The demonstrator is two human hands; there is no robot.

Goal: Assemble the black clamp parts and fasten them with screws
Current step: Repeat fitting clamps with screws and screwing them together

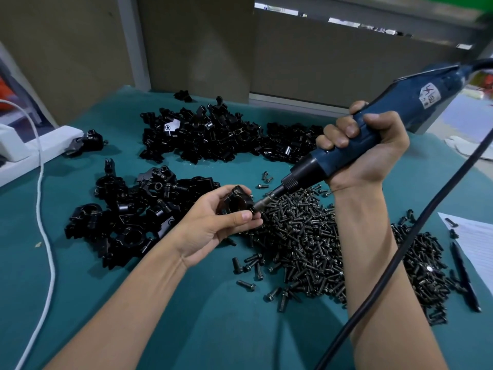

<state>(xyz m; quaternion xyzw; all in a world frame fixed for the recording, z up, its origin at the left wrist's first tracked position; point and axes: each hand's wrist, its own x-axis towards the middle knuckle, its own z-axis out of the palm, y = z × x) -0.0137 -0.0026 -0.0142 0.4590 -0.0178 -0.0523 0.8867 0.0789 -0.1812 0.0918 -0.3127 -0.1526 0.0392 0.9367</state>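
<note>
My left hand (213,225) grips a black clamp (237,202) above the green table, thumb and fingers wrapped around it. My right hand (365,153) holds a blue electric screwdriver (354,145) tilted down to the left. Its metal bit (262,204) touches the right side of the clamp. A big heap of dark screws (306,241) lies under and right of the hands. One pile of black clamp parts (125,217) sits to the left, another pile (213,134) farther back.
The screwdriver's black cable (400,263) runs down across my right forearm. A white cable (42,209) crosses the left side near a white device (29,150). Paper (474,241) and a pen (464,276) lie at the right edge. A cardboard wall (186,44) stands behind.
</note>
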